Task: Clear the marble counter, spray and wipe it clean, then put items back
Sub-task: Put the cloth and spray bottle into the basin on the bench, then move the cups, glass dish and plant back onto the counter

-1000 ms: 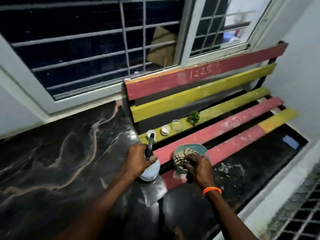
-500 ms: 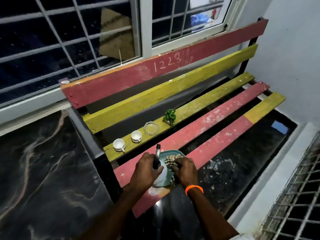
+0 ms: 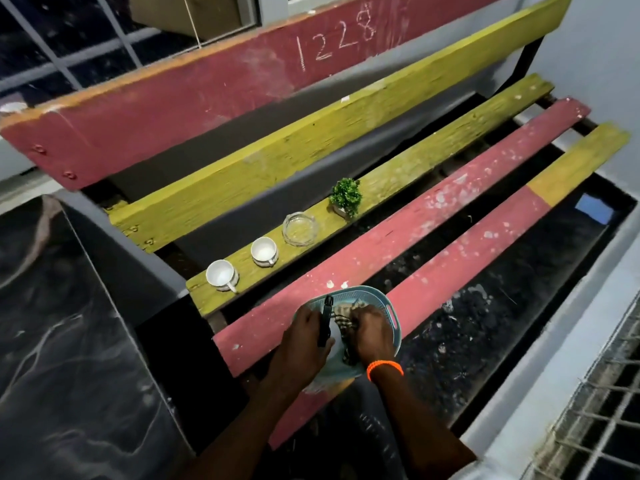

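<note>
Left hand [image 3: 304,336] wrapped round one spray bottle [image 3: 329,336]; right hand [image 3: 372,332] pinching one cloth [image 3: 343,317], both over one basket [image 3: 389,308] on bench [image 3: 381,244]; two cups [image 3: 221,273]; one glass dish [image 3: 299,228]; one plant [image 3: 346,195].

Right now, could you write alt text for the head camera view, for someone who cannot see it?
Two bare hands reach into a pale blue plastic basket on a red and yellow slatted bench: the left hand grips a white spray bottle, the right hand a checked cloth. Two white cups, a glass ashtray and a small green plant line a yellow slat.
</note>
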